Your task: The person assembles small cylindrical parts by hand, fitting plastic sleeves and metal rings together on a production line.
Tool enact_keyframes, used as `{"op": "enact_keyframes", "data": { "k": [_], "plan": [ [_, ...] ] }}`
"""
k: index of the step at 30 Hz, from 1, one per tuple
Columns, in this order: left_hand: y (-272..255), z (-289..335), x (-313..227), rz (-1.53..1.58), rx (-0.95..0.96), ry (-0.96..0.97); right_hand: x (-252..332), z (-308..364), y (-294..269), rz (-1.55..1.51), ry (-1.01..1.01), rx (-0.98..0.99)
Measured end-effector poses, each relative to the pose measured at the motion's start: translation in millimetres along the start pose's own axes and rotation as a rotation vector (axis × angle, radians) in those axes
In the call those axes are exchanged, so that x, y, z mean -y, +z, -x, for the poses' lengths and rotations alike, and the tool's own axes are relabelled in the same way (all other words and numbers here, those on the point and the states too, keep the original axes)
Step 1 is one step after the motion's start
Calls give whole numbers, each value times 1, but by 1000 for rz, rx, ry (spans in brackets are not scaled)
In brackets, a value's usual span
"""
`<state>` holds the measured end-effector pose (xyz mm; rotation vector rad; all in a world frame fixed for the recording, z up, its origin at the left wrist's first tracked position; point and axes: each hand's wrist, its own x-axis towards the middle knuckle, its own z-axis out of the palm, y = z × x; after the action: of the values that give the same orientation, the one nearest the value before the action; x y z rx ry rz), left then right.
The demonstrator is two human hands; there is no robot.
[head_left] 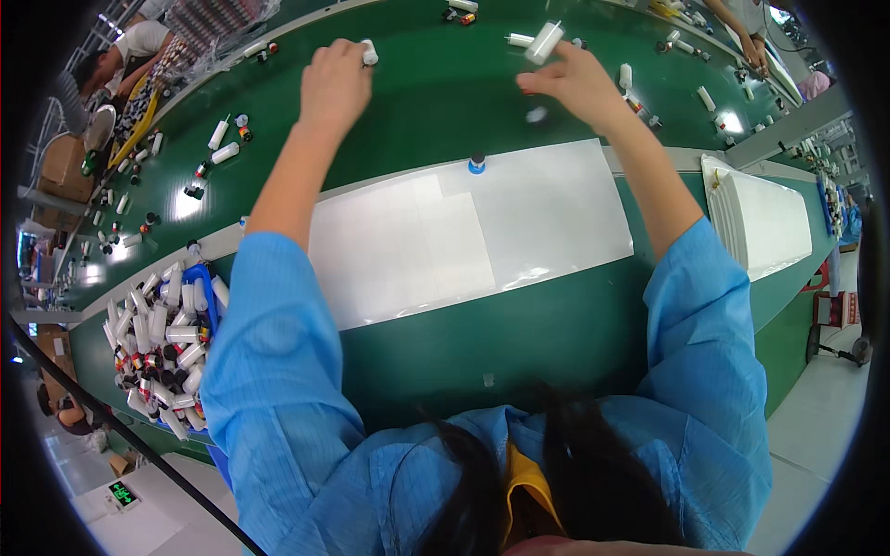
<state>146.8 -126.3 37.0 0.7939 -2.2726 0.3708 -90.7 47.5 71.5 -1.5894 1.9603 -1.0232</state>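
Observation:
Both arms reach out over the green surface. My left hand is closed, back upward, and the white end of a bottle shows at its fingertips; its fingers hide the rest. To the right, my right hand has a small white bottle with a thin tip at its fingers, tilted and looking raised off the surface. The thumb of that hand points left, apart from the bottle. Below it is a small whitish blurred thing, too smeared to name. A dark-capped blue piece stands at the white sheet's far edge.
White sheets lie before me. A blue bin heaped with white bottles stands at left, a stack of white sheets at right. Loose bottles and dark caps are scattered over the green surface. Other people work at far left and far right.

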Motion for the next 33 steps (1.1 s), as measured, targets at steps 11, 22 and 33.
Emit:
{"op": "enact_keyframes", "data": {
  "k": [11, 22, 33],
  "plan": [
    [23, -15, 19, 22, 325, -25, 25, 61, 73, 440, -706, -109],
    [-39, 37, 27, -213, 748, -120, 74, 44, 86, 668, -312, 519],
    [-60, 52, -15, 1511, 630, -826, 32, 103, 70, 28, -360, -109]
  ]
}}
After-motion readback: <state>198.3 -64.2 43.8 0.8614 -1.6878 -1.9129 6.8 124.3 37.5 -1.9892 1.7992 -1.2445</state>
